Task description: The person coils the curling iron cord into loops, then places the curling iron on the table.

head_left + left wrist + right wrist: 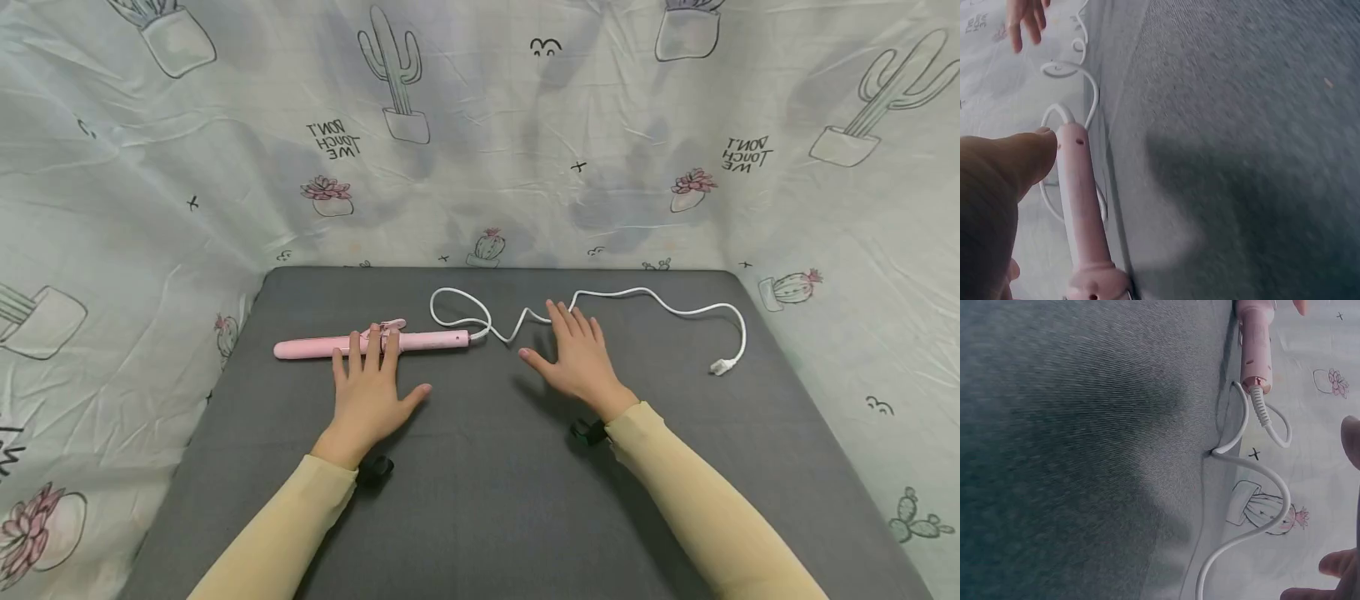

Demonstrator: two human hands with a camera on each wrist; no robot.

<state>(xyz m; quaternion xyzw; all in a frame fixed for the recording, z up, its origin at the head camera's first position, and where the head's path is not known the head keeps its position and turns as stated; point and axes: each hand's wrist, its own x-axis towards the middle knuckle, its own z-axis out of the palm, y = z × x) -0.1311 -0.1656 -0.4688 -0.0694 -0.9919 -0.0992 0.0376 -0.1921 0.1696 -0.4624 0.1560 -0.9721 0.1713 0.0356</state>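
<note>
Pink wand-shaped curling iron (435,340), smooth and seemingly of hard plastic, one: lying crosswise on the far left part of the flat table covered in dark grey woven cloth (480,517), long rounded pink barrel (303,348) to the left, plain cylindrical pink handle (1082,206) to the right, small pink clamp lever (393,323) on the far side. Thin white flexible cord (615,293), one: leaving the handle's end, looped once, then running rightward to a small white plug (722,367). Left hand (367,396): fingers straight and spread over the iron's middle, thumb held apart, gripping nothing; whether the fingertips touch it cannot be told. Right hand (579,360): fingers straight and wide, tips at the cord, contact unclear, nothing held. Handling, as judged: light, stiff body; sleek surface, apt to slip or roll; lever hinge probably the fragile part; cord soft, liable to drag. Recommended hold: round the handle, between lever and cord, the cord gathered separately near the plug. Backdrop: pale creased cloth printed with potted cacti (480,100)
</note>
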